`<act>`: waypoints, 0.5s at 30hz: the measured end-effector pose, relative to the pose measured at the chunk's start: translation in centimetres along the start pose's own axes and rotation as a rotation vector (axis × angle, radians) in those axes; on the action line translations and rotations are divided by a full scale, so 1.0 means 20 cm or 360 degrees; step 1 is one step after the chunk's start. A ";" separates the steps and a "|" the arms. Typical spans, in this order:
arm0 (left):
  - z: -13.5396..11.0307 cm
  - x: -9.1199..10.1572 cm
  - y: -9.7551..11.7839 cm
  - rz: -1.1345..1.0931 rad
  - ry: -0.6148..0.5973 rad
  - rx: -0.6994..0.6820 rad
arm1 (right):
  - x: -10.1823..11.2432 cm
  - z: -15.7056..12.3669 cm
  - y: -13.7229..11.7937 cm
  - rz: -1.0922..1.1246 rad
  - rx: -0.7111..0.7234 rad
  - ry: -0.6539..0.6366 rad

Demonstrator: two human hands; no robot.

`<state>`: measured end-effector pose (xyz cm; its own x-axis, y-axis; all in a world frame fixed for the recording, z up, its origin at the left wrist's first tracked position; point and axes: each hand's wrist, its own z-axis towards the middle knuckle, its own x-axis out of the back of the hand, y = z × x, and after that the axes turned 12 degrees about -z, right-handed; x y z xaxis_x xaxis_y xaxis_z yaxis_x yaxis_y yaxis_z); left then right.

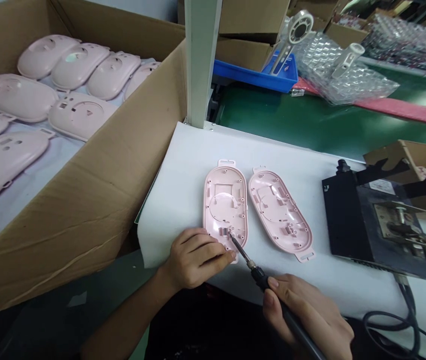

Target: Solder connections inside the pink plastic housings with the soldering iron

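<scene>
My left hand (193,259) rests on the lower end of a pale pink plastic housing shell (223,200), which lies inside-up on white foam padding (182,200). My right hand (303,312) grips the black handle of a soldering iron (260,276). The iron's thin metal tip touches a small post inside the shell, close to my left fingertips. A second pink shell (280,212) lies to the right, apart from the first and untouched.
A cardboard box (96,170) of stacked pink shells stands to the left. To the right sit a black metal fixture (348,225) and a black cable (393,320). Beyond the white post (200,50) are a blue tray, cartons and bubble wrap on a green surface.
</scene>
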<state>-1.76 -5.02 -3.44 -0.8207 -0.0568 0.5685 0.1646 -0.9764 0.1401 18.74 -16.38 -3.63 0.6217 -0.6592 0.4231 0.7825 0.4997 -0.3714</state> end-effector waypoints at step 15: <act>0.00 0.00 0.01 -0.0020 0.0012 0.0010 | 0.10 0.02 -0.02 0.0143 -0.0031 -0.0064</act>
<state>-1.75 -5.12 -3.37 -0.8267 -0.0459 0.5607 0.1574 -0.9757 0.1522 19.67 -17.68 -2.38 0.6903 -0.5889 0.4203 0.7232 0.5444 -0.4249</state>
